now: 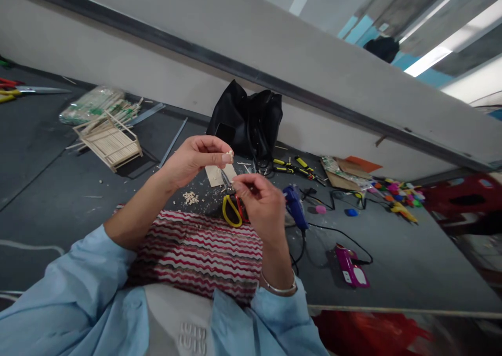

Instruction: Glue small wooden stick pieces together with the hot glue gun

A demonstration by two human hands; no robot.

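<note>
Currently left hand (196,160) pinches a small wooden piece (228,156); right hand (261,207) clamps yellow-handled scissors (232,205). Best to keep blades square, snip over the counter (58,199).

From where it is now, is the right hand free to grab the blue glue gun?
Probably yes. The blue glue gun lies just right of the right hand with nothing between them, though its fingers seem to pinch something small, so it may need to let go first.
</note>
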